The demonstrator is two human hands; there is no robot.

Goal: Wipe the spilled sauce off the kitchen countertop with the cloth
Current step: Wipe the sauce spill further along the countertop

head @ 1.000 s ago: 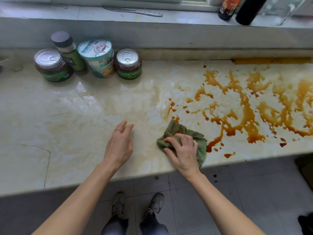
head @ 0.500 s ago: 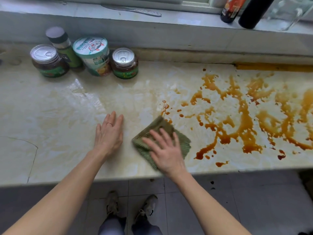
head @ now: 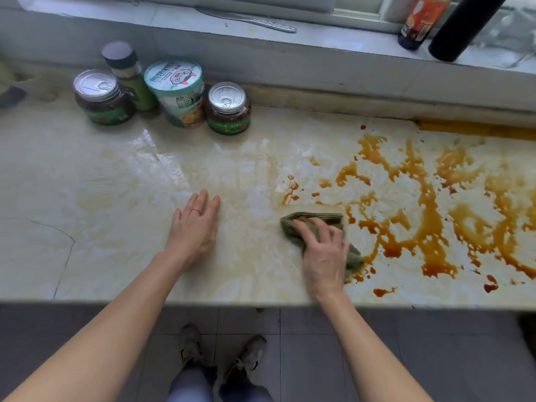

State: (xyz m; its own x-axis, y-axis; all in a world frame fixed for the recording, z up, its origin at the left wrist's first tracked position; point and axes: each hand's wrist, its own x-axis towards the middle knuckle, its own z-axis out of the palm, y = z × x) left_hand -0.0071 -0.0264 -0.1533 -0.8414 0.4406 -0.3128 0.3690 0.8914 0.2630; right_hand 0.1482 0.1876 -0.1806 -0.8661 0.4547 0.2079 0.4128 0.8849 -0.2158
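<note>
Brown sauce [head: 429, 204] is spilled in streaks and puddles over the right half of the pale marble countertop [head: 116, 184]. A bunched green cloth [head: 324, 217] lies at the spill's left edge, near the counter's front. My right hand [head: 324, 253] presses down on the cloth with spread fingers and covers most of it. My left hand [head: 194, 227] rests flat on the wiped, wet-looking part of the counter, to the left of the cloth and apart from it. It holds nothing.
Two lidded jars [head: 229, 111], a paper tub [head: 177, 91] and a green bottle [head: 130, 76] stand at the back left. Dark bottles [head: 461, 27] and a knife [head: 255, 23] sit on the window ledge. Below the counter's front edge are the tiled floor and my shoes [head: 246, 358].
My right hand slid the cloth left, away from the spill, then back right to its edge. My left hand settled flat and stayed in place.
</note>
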